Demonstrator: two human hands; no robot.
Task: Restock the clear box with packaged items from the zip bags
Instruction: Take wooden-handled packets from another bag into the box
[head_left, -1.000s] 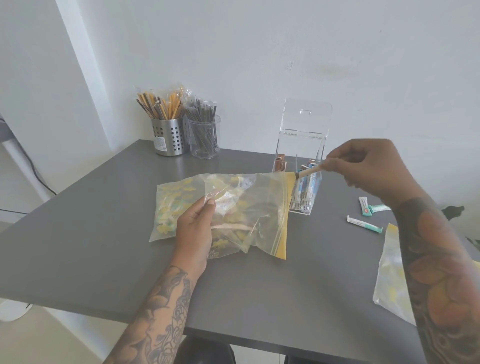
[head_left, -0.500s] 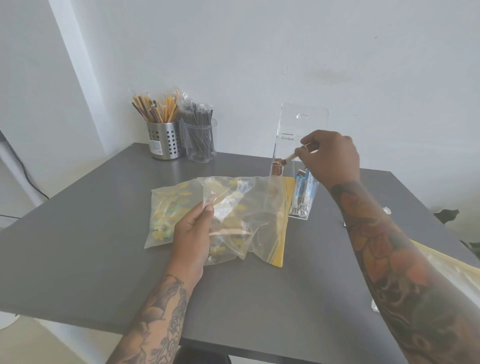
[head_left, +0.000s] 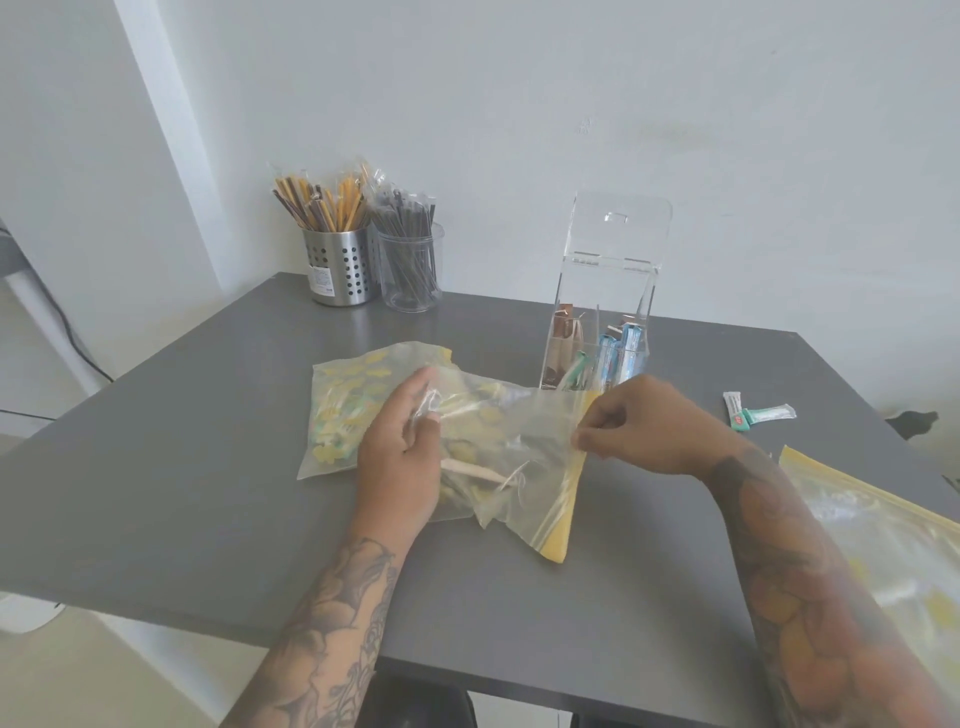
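**Both hands on zip bag, frame centre**

Left hand (head_left: 400, 457) grips the bunched plastic of the zip bag (head_left: 524, 457), fingers curled. Right hand (head_left: 639, 426) pinches the bag's yellow-edged mouth. Bag lies on the grey bench (head_left: 182, 493). Clear box (head_left: 602, 322), lid up, stands just behind, upper right of centre, packets inside. Second bag (head_left: 893, 545) at right edge.

At the far left corner of my grey tabletop (head_left: 208, 467) stands a perforated metal cup (head_left: 340, 273) stuffed with wrapped yellow and brown sticks. Touching its right side is a clear plastic cup (head_left: 410, 275) full of dark wrapped sticks. Both sit close to the white wall (head_left: 519, 104). A dark cable (head_left: 67, 322) hangs down the wall past the tabletop's left edge.
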